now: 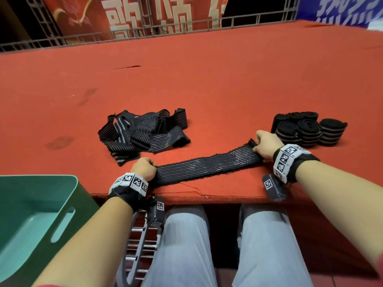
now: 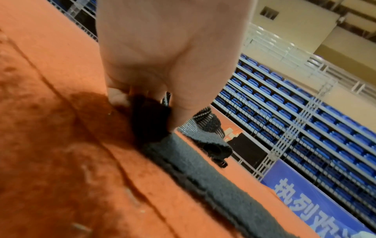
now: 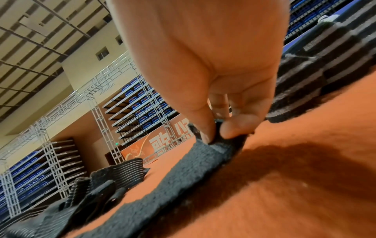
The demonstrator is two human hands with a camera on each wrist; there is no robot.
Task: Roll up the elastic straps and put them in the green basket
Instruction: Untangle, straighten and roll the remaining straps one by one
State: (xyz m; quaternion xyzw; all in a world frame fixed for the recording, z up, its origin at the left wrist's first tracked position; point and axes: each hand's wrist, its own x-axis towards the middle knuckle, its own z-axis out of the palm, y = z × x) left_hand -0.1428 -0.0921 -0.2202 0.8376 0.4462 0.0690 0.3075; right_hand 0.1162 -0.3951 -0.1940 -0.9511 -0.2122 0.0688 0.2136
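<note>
Fingers of both the left hand (image 1: 143, 168) and the right hand (image 1: 267, 144) pinch the ends of one flat black ribbed elastic strap (image 1: 204, 165), unrolled, with finished black rolls (image 1: 306, 129) at two o'clock, a loose heap of striped straps (image 1: 143, 133) at eleven, and the green plastic basket (image 1: 68, 195) at eight holding none that I can see.

The head view looks steeply down and forward over the red carpeted platform (image 1: 207, 83), taking in both forearms and the person's knees. Each wrist view sits low, just above the carpet, looking along its own hand at close range toward blue stadium seats (image 2: 305, 103). All three views share the flat strap (image 1: 205, 165) and the loose strap pile (image 1: 143, 131).
</note>
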